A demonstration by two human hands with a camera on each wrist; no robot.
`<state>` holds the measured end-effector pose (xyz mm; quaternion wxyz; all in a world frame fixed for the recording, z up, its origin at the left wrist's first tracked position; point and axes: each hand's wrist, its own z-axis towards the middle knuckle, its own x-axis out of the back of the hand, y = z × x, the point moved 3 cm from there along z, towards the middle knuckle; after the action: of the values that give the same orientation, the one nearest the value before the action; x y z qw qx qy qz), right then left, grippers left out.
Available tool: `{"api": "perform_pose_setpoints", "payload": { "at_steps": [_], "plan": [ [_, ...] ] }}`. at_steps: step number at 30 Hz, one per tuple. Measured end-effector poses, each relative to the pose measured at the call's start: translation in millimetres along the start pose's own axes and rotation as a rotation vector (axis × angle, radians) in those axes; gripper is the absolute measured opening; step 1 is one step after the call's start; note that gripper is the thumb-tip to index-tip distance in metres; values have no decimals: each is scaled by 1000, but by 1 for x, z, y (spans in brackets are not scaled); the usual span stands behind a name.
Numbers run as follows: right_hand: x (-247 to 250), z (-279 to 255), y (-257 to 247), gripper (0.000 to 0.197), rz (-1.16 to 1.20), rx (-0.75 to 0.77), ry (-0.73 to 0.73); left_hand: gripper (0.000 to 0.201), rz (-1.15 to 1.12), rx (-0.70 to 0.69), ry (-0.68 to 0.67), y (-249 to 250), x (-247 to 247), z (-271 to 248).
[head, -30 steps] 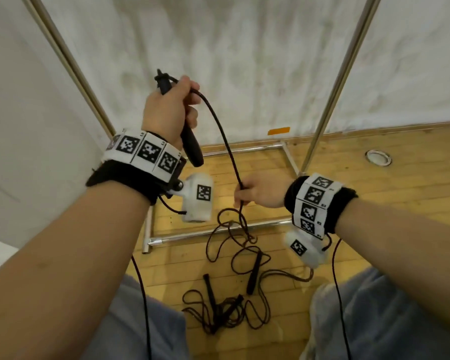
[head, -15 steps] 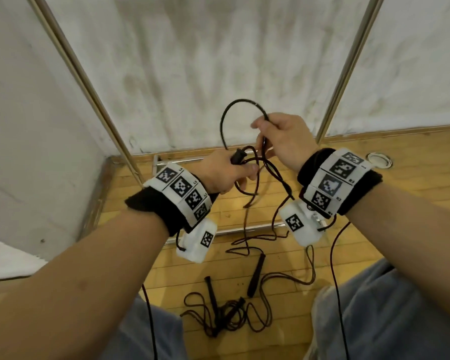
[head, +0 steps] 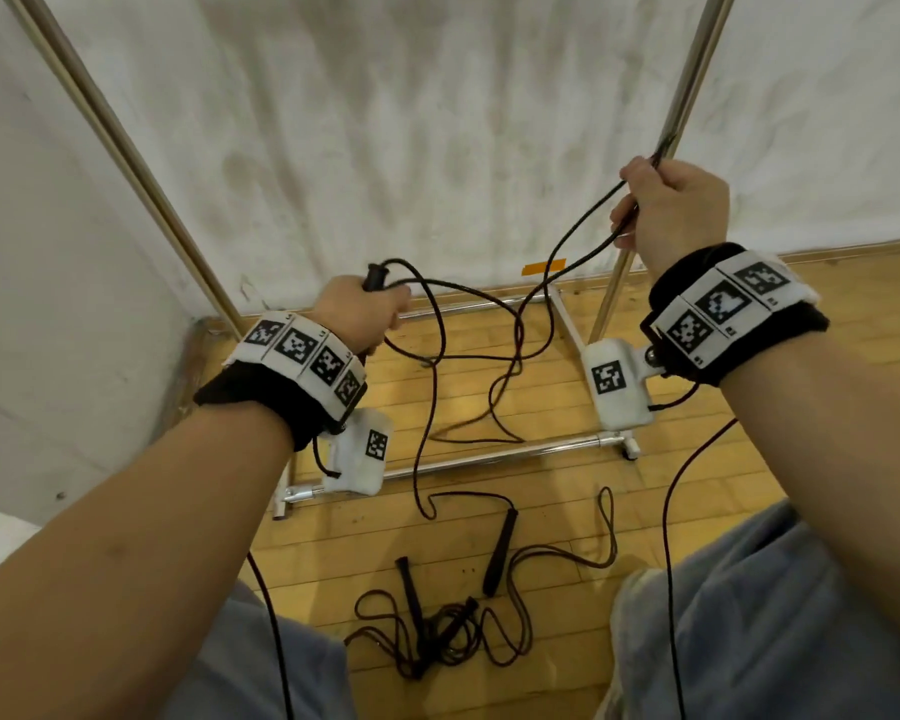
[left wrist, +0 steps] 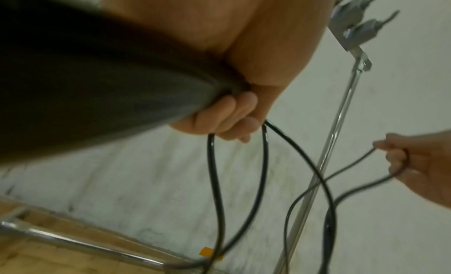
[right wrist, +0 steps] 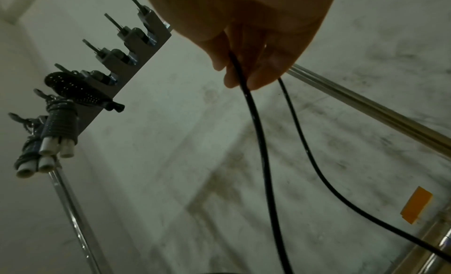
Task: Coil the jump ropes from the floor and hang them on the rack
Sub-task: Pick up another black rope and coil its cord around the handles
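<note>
My left hand (head: 357,311) grips a black jump rope handle (head: 372,277) together with loops of its cord (left wrist: 214,181). My right hand (head: 666,210), raised up and to the right, pinches a bend of the same black cord (head: 557,267), which sags between the two hands. The rope's other handle (head: 501,548) lies on the wooden floor. A second black jump rope (head: 427,626) lies tangled on the floor between my knees. The rack's hook bar (right wrist: 131,52) shows in the right wrist view, with two coiled ropes with white handle ends (right wrist: 56,135) hanging on it.
The chrome rack's uprights (head: 645,241) and base bars (head: 489,457) stand on the wooden floor against a white wall. An orange tape strip (head: 543,266) sits at the wall's foot. Thin sensor cables (head: 668,511) hang from my wrists.
My hands have moved apart: the right rose up and to the right, drawing cord out, while the left dropped to the left with the handle. More of the rope has lifted off the floor.
</note>
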<state>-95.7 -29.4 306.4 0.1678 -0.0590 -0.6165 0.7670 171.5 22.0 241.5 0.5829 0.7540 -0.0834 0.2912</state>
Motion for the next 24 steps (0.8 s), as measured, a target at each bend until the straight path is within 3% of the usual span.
{"api": "perform_pose_setpoints", "payload": {
  "at_steps": [5,9,14,18,20,22,24],
  "plan": [
    [-9,-6,4,25,-59,-9,-86,25,-441,-23,-57,15,2,-8],
    [-23,-15,7,25,-89,-73,-267,28,-374,-156,-131,26,0,-20],
    [-48,-45,12,30,-360,54,-655,27,-358,-271,-161,36,4,-34],
    [-66,-70,19,15,-460,67,-930,27,-374,-326,-182,40,9,-36],
    [-66,-69,16,23,-459,92,-885,27,-331,-342,-74,38,16,-32],
    [-62,-60,8,24,-414,124,-700,27,-230,-345,58,32,23,-26],
    [-56,-48,1,23,-348,185,-485,29,-109,-339,68,26,24,-20]
  ]
}}
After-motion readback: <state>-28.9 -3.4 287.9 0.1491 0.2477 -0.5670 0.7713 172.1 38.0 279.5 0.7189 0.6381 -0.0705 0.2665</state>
